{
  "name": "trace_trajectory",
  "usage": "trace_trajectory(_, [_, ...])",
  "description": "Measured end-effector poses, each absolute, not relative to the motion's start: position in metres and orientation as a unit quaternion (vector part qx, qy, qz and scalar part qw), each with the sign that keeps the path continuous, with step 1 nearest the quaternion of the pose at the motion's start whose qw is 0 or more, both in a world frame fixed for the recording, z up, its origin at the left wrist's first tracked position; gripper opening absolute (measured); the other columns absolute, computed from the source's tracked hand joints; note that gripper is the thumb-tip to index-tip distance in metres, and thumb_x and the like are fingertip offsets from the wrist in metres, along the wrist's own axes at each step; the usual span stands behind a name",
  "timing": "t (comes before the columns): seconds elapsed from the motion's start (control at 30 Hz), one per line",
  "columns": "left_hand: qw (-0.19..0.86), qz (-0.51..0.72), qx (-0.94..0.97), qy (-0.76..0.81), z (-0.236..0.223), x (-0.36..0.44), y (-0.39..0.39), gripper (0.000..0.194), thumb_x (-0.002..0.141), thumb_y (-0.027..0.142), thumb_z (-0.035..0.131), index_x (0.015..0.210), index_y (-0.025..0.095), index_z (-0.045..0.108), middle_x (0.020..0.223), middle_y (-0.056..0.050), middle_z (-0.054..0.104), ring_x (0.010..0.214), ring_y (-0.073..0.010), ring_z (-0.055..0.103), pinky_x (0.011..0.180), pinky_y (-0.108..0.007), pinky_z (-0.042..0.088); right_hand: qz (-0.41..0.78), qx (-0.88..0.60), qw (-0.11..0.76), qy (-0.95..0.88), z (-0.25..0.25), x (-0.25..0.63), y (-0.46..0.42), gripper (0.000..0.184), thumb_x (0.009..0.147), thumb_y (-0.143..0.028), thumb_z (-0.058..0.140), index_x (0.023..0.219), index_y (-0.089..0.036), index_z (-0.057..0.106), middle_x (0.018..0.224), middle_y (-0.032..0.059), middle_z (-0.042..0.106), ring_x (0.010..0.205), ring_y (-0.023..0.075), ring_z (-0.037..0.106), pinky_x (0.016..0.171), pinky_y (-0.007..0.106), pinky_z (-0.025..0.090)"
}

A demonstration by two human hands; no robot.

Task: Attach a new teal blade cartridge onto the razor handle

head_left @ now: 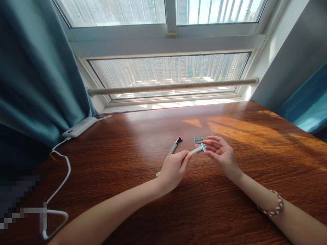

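Note:
My left hand [175, 169] is closed around the handle of a white razor [195, 151], which points to the right. At its far end is a green and white razor head [203, 147]. My right hand [223, 156] has thumb and fingertips at the two ends of that head, the other fingers stretched out. Just behind lies a small pack of green blade cartridges [198, 140], partly covered by my right fingers. A silver-grey handle with a black top [174, 147] rests on the table, its lower part hidden behind my left hand. A white tip with a hole shows past my left hand.
The brown wooden table [114, 163] reaches to the window sill. A white power strip [80, 127] lies at the back left, its white cable [68, 170] running down the left side. A blue-green curtain [43, 68] hangs there, and a rail [173, 87] crosses the window.

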State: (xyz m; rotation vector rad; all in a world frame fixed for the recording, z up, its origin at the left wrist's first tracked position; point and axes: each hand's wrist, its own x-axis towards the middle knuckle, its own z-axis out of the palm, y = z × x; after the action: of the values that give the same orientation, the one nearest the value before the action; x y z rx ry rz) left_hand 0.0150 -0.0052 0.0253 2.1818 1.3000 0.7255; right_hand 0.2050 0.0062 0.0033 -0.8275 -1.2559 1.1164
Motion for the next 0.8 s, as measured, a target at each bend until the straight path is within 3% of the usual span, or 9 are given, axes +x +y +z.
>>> trace_trajectory(0.27, [0.261,0.280,0.807,0.450,0.0246,0.0155,-0.0061,0.029,0.090,0.032,0.031,0.076,0.017,0.052,0.062,0.003,0.047,0.057,-0.0093,0.040,0.055,-0.019,0.027,0.487,-0.347,0.597,-0.535,0.0050,0.2046,0.0054,0.047,0.064,-0.024,0.073,0.101,-0.022,0.044,0.099,0.0078,0.063,0.088,0.0211,0.063,0.084,0.039,0.050])
trace_trajectory(0.47, [0.232,0.279,0.798,0.481,0.0252,0.0146,-0.0037,0.030,0.090,0.034,0.030,0.075,0.018,0.051,0.061,0.003,0.047,0.056,-0.0099,0.039,0.054,-0.020,0.027,0.489,-0.341,0.589,-0.546,0.0021,0.2046,0.0042,0.051,0.061,-0.017,0.075,0.102,-0.022,0.045,0.097,0.0060,0.064,0.087,0.0182,0.062,0.081,0.034,0.053])
trace_trajectory(0.8, [0.192,0.252,0.808,0.497,0.0257,0.0136,-0.0005,0.029,0.089,0.035,0.031,0.076,0.019,0.052,0.062,0.003,0.050,0.056,-0.0103,0.041,0.054,-0.020,0.027,0.483,-0.333,0.558,-0.587,0.0001,0.2038,0.0019,0.053,0.063,-0.016,0.073,0.105,-0.023,0.043,0.102,0.0058,0.061,0.093,0.0191,0.061,0.085,0.037,0.052])
